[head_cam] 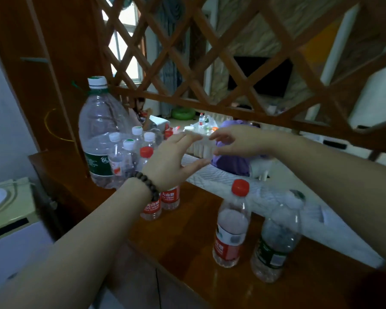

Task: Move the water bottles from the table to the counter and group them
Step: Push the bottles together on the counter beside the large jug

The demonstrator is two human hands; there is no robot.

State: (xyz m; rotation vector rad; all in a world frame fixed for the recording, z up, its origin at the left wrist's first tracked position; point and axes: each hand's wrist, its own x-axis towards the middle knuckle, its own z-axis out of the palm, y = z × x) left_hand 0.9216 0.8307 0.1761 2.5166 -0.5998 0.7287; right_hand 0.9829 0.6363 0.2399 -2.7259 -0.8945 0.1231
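Above the wooden counter (187,246), my left hand (172,161), with a bead bracelet on its wrist, and my right hand (236,141) both grip a white pack of small bottles (201,145), held between them. On the counter's left end stands a big 6L jug (100,139) with several small white-capped bottles (129,152) beside it. Two red-labelled bottles (152,208) stand under my left wrist. Nearer me are a red-capped bottle (231,228) and a green-labelled bottle (276,237), side by side.
A wooden lattice screen (232,41) rises over the counter's far edge. A white quilted cloth (223,180) lies along the counter, with a purple thing (232,166) behind it. Beyond the lattice a table (204,123) carries more bottles. A white appliance (9,210) stands at lower left.
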